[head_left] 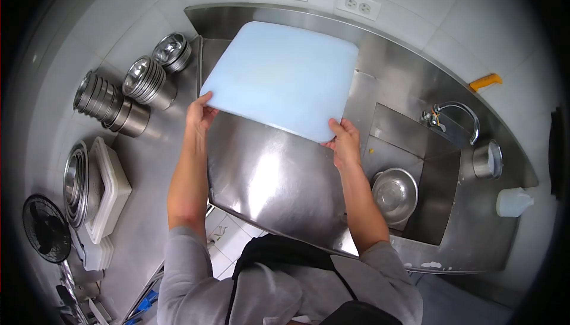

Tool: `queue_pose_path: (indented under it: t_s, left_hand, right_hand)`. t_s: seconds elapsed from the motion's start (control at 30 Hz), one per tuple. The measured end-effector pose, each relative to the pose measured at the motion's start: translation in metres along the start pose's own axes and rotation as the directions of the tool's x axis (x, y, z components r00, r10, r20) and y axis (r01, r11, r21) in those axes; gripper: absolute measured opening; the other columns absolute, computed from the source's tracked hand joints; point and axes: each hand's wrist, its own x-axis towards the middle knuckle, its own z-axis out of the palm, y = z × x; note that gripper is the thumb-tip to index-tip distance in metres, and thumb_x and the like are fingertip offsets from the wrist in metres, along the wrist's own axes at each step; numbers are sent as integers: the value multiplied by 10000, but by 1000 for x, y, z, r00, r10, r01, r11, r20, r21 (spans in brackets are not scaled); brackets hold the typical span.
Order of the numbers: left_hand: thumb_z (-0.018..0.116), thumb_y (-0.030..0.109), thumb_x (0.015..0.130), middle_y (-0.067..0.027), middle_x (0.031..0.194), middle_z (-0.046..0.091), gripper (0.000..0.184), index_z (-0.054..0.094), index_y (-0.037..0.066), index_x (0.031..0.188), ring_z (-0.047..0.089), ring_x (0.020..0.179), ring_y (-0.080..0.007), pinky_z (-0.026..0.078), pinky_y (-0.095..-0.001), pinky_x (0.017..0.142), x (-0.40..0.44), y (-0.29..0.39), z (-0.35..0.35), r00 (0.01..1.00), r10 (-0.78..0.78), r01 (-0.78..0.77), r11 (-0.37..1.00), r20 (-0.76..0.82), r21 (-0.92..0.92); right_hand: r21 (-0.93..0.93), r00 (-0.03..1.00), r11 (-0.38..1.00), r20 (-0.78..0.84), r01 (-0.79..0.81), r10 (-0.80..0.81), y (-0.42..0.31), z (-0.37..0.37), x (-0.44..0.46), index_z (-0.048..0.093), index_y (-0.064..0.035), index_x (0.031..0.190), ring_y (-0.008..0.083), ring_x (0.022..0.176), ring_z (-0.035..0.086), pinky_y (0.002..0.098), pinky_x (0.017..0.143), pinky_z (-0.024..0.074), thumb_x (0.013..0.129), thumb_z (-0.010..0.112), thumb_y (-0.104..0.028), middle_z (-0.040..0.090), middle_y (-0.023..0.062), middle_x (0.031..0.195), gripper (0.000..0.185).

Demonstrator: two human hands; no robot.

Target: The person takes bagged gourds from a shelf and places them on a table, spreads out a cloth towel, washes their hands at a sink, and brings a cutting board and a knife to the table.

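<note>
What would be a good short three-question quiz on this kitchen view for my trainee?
1. What flat thing do the left hand and right hand hold together?
2. True or false: the stacked metal pots are nearer the left hand than the right.
3. How many outlet plates show on the wall?

Key:
1. A pale blue board.
2. True.
3. Three.
</note>
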Motion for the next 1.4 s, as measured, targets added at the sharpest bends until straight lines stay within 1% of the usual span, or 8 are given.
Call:
queue_pose_path:
  t_s: [0.23, 0.43, 0.73, 0.9, 1.03, 1.1, 1.27, 1.4]
  left_hand:
    - [703, 67, 838, -94, 969, 699, 233, 631, -19, 1042, 665, 907, -188, 498, -306, 827, -48, 35, 29, 937, 319, -329, 943, 144, 48]
    - [732, 46, 793, -70, 873, 712, 182, 689, -18, 958, 649, 764, -137, 457, -237, 742, -157, 83, 143, 768, 606, -640, 742, 207, 201]
    - [737, 14, 776, -84, 862, 690, 226, 648, -76, 963, 630, 783, -134, 466, -247, 795, -299, 74, 182, 573, 689, -817, 526, 444, 238]
    - [738, 49, 779, -101, 916, 694, 279, 641, -67, 1013, 638, 844, -152, 471, -270, 827, -360, 68, 118, 549, 695, -832, 510, 465, 219]
    - [767, 47, 759, -91, 933, 693, 319, 630, -47, 1032, 644, 822, -141, 492, -267, 821, -392, 55, 27, 591, 702, -782, 619, 398, 69]
    - [791, 32, 734, -92, 984, 692, 398, 609, -25, 1084, 658, 844, -156, 522, -296, 828, -413, 34, -29, 699, 650, -693, 718, 297, 60]
    - [795, 11, 702, -60, 995, 685, 423, 623, 1, 1087, 649, 887, -146, 524, -310, 829, -517, -26, -144, 834, 550, -551, 834, 44, 5]
    - [811, 46, 708, -62, 1004, 698, 444, 625, -4, 1108, 654, 933, -141, 510, -309, 864, -629, -80, -221, 840, 517, -513, 856, -166, 71]
  right_hand:
    - [42, 997, 999, 74, 30, -33, -9, -25, -5, 633, 24, 1098, 167, 826, 656, 343, 702, 536, 976, 605, -208, 687, 92, 979, 263]
    - [296, 985, 955, 161, 9, -59, 8, -49, -33, 634, 20, 1132, 185, 930, 668, 367, 799, 559, 981, 609, -219, 690, 97, 1066, 284]
    - [507, 970, 852, 242, -130, 4, 66, -61, -150, 588, 20, 1210, 191, 1032, 649, 388, 846, 566, 984, 604, -201, 652, 97, 1168, 317]
    - [456, 972, 881, 233, -124, 16, 93, -65, -208, 584, 17, 1207, 184, 1066, 628, 367, 916, 528, 976, 610, -170, 646, 92, 1174, 298]
    - [519, 999, 854, 28, -33, 21, 100, -65, -248, 545, 33, 1268, 232, 1091, 614, 399, 975, 485, 958, 635, -322, 619, 114, 1241, 480]
    - [454, 997, 891, -72, 11, 24, 87, -60, -267, 476, 65, 1340, 285, 1127, 596, 433, 1008, 459, 941, 612, -490, 586, 149, 1302, 697]
    - [45, 969, 980, 145, 195, -199, 104, -62, -307, 435, 55, 1391, 308, 1176, 587, 449, 991, 496, 1034, 442, -457, 532, 195, 1366, 625]
    - [-209, 937, 958, 328, 199, -123, 131, -67, -312, 429, 84, 1380, 312, 1137, 588, 430, 953, 502, 1033, 463, -445, 531, 209, 1352, 634]
